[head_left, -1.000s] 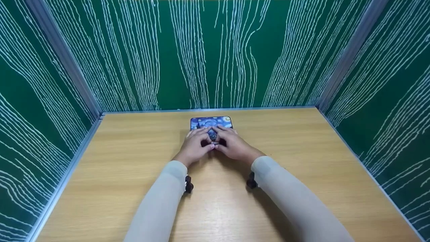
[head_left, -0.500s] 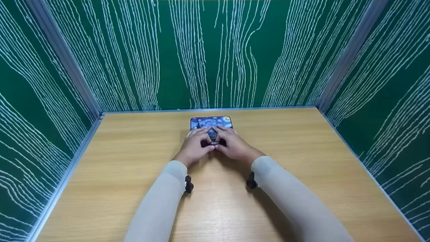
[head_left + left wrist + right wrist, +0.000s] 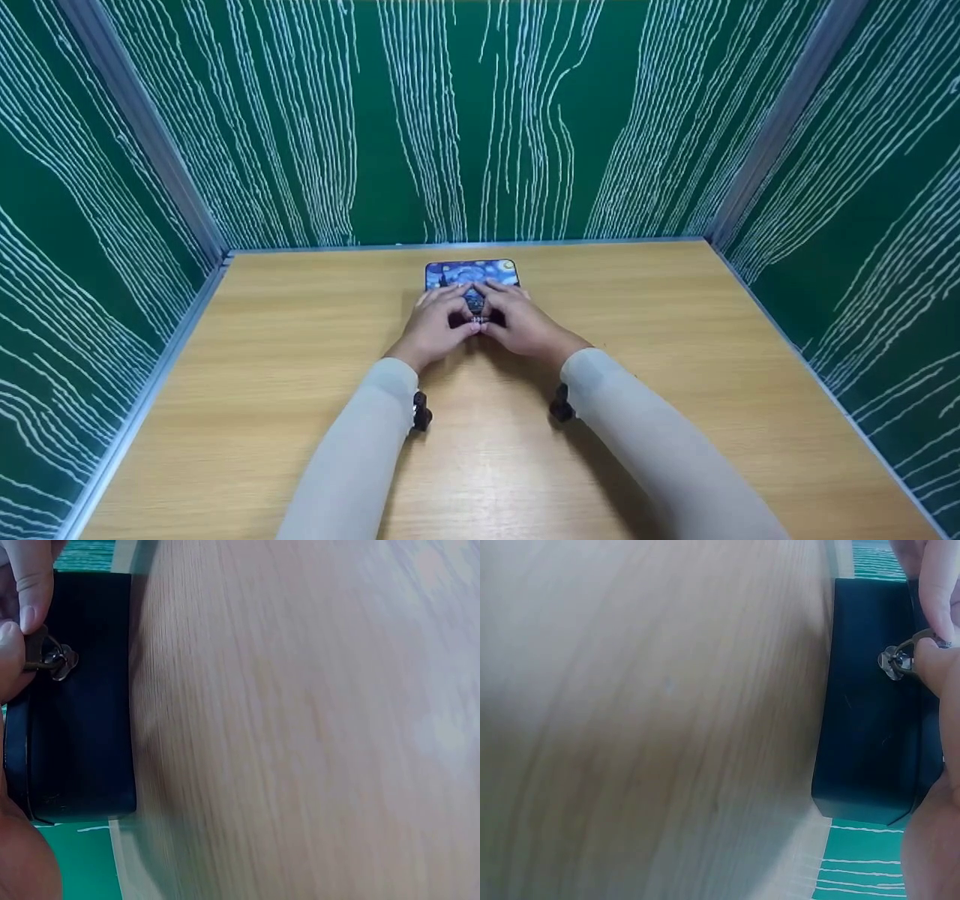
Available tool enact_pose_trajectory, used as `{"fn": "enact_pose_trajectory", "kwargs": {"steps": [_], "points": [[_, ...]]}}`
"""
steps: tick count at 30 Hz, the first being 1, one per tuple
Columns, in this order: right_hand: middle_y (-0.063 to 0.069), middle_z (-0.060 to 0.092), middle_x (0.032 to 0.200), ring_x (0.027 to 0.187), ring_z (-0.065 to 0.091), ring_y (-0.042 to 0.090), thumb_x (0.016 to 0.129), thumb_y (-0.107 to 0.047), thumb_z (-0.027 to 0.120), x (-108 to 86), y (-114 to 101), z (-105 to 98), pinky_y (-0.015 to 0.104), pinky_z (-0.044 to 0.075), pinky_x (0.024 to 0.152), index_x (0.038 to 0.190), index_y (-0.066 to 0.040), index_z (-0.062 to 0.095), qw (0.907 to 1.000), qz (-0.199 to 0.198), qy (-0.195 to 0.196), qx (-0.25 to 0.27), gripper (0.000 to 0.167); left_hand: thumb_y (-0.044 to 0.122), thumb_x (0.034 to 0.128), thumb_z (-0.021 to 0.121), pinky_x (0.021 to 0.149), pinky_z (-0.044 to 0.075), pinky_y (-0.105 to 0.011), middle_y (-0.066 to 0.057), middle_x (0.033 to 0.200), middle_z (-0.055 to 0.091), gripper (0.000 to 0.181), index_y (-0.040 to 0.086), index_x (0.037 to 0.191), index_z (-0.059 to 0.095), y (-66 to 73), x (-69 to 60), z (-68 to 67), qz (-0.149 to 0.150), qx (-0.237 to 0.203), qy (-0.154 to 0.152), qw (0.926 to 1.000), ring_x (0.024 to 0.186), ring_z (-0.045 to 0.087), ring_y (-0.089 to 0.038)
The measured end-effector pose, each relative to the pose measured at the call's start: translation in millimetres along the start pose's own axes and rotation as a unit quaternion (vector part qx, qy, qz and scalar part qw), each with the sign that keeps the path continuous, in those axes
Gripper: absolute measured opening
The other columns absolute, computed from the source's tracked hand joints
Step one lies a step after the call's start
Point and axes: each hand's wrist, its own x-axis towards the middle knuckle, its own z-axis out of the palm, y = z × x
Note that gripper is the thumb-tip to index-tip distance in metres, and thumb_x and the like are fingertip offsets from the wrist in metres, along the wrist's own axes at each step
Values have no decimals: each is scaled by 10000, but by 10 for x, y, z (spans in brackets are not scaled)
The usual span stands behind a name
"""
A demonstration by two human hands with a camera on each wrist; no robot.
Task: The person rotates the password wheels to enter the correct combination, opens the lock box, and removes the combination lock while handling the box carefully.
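Note:
A dark box (image 3: pixel 82 727) with rounded corners stands near the back of the table. Its lid (image 3: pixel 472 271) has a blue and yellow swirling night-sky picture. On the front face is a metal latch (image 3: pixel 63 662) with a wire loop. My left hand (image 3: pixel 435 322) lies over the left part of the lid, its thumb (image 3: pixel 9 656) at the loop. The right hand (image 3: pixel 525 322) mirrors it from the right, with its thumb (image 3: pixel 934 664) at the same latch. The thumb tips meet at the front edge, and the fingers partly cover the lid.
The box stands on a light wooden table (image 3: pixel 300 420). Green walls with white wavy lines (image 3: pixel 405 120) rise behind and at both sides, joined by grey metal posts (image 3: pixel 142 105). Each wrist carries a small black camera (image 3: pixel 421 412) over a pale sleeve (image 3: pixel 352 450).

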Motion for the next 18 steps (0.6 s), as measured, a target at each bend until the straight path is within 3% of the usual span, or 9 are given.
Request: {"fn": "enact_pose_trajectory", "kwargs": {"steps": [18], "points": [[112, 442, 1819, 1741, 324, 417, 1095, -180, 753, -10, -29, -23, 709, 172, 1431, 1107, -128, 701, 9999, 43, -8, -141, 75, 331, 1077, 785, 1464, 166, -543, -47, 1775, 523, 188, 153, 1033, 745, -6, 8, 8, 56, 14, 36, 10000, 1698, 427, -313]]}}
